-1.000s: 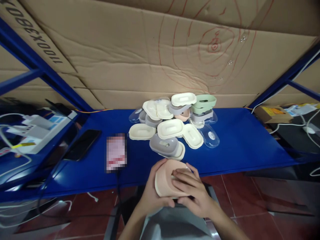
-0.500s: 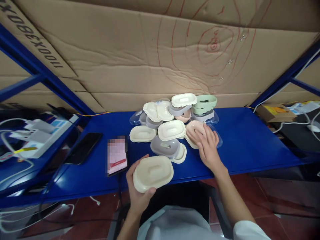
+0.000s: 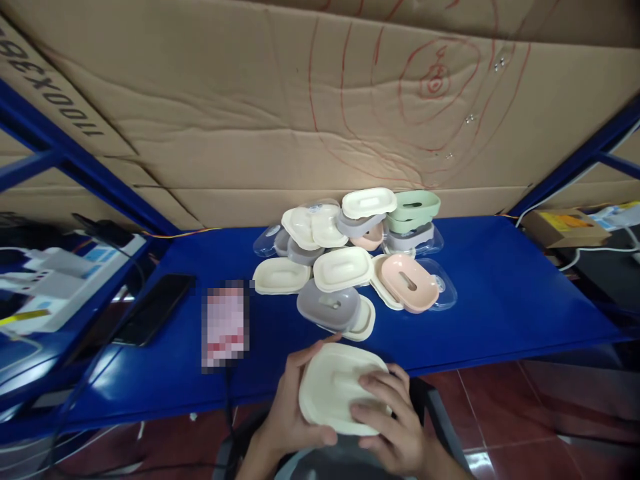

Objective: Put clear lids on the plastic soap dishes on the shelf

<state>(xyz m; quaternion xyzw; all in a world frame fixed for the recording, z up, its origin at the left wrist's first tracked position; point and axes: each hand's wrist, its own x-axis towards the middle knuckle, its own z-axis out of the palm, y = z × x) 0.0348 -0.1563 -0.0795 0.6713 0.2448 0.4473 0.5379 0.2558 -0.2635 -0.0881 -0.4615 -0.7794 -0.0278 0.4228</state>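
A cream oval dish [image 3: 333,380] is held low in front of my body, near the table's front edge. My left hand [image 3: 295,400] grips its left side, thumb along the lower rim. On the right side, my right hand [image 3: 393,417] holds it too, fingers spread over its top face. Beyond them lies a grey oval dish [image 3: 320,303], partly over a cream piece [image 3: 364,320]. The pink dish [image 3: 407,283] rests on cream pieces, touched by neither hand. Behind are more cream lids [image 3: 343,268], a green dish [image 3: 415,205] and clear plastic covers [image 3: 445,290].
On the blue table [image 3: 510,287], a lit phone [image 3: 225,323] and a dark phone [image 3: 153,310] lie to the left. A white power strip [image 3: 75,287] and cables are farther left. Cardboard [image 3: 225,100] stands behind; a small box [image 3: 567,228] is at right.
My right hand has left the pink dish and come down onto the cream dish. My left hand and that dish have moved right and closer to my body. The pink dish has shifted slightly.
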